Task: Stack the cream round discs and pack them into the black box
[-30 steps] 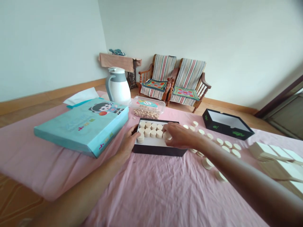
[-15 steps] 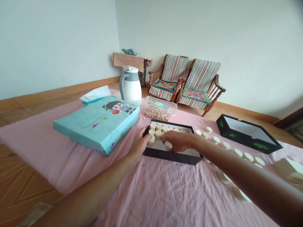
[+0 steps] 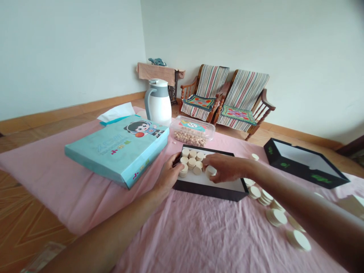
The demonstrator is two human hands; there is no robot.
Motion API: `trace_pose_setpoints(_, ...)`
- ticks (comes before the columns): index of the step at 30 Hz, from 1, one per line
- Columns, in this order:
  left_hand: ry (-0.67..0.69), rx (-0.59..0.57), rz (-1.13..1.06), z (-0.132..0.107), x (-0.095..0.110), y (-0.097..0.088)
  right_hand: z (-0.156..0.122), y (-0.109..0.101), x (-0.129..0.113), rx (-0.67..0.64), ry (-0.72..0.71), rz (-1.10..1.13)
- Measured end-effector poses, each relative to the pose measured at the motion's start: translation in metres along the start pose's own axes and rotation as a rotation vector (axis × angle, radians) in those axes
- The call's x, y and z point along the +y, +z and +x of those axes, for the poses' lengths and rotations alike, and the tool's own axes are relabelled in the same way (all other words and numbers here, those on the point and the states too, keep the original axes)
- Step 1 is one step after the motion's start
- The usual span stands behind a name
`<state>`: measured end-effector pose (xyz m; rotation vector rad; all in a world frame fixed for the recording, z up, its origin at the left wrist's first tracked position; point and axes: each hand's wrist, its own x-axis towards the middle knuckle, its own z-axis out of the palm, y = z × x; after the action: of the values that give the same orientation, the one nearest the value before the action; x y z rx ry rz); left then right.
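A black box (image 3: 210, 192) with a pale lining stands on the table, and pale round discs (image 3: 192, 163) stand in short stacks in its left and back part. My left hand (image 3: 168, 175) is closed around the box's left wall, its thumb on the inner side beside a stack. My right hand (image 3: 224, 167) reaches into the middle of the box, fingers bent down and closed on a stack of discs (image 3: 211, 171). Just left of those fingers one stack leans at a tilt. The right hand and forearm hide the box's back right part.
More disc stacks (image 3: 275, 217) lie right of the box, partly under my right forearm. Beyond them sits a black lid or second box (image 3: 307, 165). A light-blue box (image 3: 113, 146), a white-and-grey jug (image 3: 159, 106) and a clear tub of small beige pieces (image 3: 190, 138) stand left and behind.
My right hand has shifted right inside the box with a stack of discs. The tilted stack to its left now shows fully. My left hand stays on the box wall; the view has turned slightly.
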<state>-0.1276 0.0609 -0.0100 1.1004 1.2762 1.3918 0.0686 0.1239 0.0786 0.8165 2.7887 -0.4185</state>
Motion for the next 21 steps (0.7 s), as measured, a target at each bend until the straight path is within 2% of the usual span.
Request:
trace_pose_setpoints(2,0.059,0.016,0.094,0.001,0.001,-0.004,-0.006,0.000,0.004,0.054,0.008,-0.003)
trace_pose_setpoints(5,0.327,0.057,0.432,0.001,0.015,-0.011,-0.020,0.000,0.009,0.116,0.040,-0.006)
trace_pose_setpoints(6,0.428,0.017,0.559,0.000,0.023,-0.012,-0.025,0.001,0.010,0.134,0.053,-0.007)
trace_pose_setpoints(8,0.535,-0.157,0.742,-0.001,0.040,-0.012,-0.034,0.002,0.010,0.169,0.081,-0.011)
trace_pose_setpoints(11,0.604,-0.392,1.000,0.001,0.062,-0.001,-0.047,0.003,0.006,0.224,0.135,-0.006)
trace_pose_setpoints(14,0.658,-0.571,1.217,0.008,0.068,0.019,-0.059,0.004,0.001,0.294,0.169,0.043)
trace_pose_setpoints(18,0.697,-0.618,1.440,0.020,0.063,0.040,-0.077,0.010,-0.006,0.374,0.189,0.115)
trace_pose_setpoints(21,0.724,-0.635,1.526,0.025,0.057,0.048,-0.090,0.016,-0.011,0.407,0.246,0.136)
